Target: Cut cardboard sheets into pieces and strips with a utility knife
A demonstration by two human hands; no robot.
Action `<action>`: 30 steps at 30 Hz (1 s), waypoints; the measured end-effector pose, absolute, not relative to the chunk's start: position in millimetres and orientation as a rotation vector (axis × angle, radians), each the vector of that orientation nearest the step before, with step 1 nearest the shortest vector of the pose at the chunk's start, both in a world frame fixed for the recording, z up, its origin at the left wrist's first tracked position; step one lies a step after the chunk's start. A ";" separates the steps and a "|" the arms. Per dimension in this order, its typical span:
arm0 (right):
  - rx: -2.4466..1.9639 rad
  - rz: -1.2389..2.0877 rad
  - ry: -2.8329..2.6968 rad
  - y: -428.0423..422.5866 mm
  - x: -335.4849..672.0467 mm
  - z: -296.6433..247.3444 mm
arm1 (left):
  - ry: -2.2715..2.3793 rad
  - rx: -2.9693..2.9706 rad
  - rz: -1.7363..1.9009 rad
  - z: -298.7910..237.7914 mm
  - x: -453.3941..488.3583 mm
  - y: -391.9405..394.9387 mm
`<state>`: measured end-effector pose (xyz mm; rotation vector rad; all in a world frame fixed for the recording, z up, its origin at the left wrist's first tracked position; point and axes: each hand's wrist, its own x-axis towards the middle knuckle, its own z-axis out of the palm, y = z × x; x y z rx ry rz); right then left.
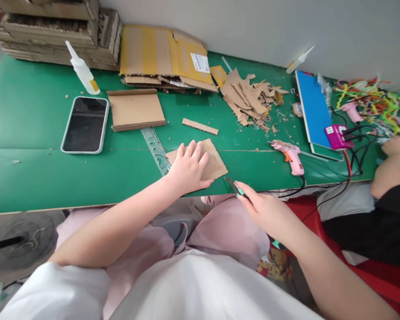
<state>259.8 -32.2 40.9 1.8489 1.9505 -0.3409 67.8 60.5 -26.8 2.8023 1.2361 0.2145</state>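
Note:
My left hand lies flat with its fingers spread on a piece of cardboard near the table's front edge. Partly under that piece and my hand runs a clear plastic ruler with cut-out shapes. My right hand is closed round a utility knife with a black and green body. Its tip points at the cardboard's near right corner; whether it touches cannot be made out. Just beyond lies a narrow cardboard strip. A stack of cut cardboard pieces sits to the left of the strip.
On the green table are a phone, a white glue bottle, a flattened box, cardboard scraps and a pink glue gun. Cords trail from a magenta power block. Another person's arm rests at the right.

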 end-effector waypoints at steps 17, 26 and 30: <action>1.848 -0.433 2.014 73.9 217.5 49.3 | 1.239 2.776 0.247 -29.7 66.9 60.7; 1.807 -0.344 2.006 75.1 212.5 48.4 | 1.240 2.769 0.226 -29.9 67.2 61.1; 1.761 -0.304 2.008 74.7 210.6 47.2 | 1.238 2.778 0.219 -29.8 67.5 61.0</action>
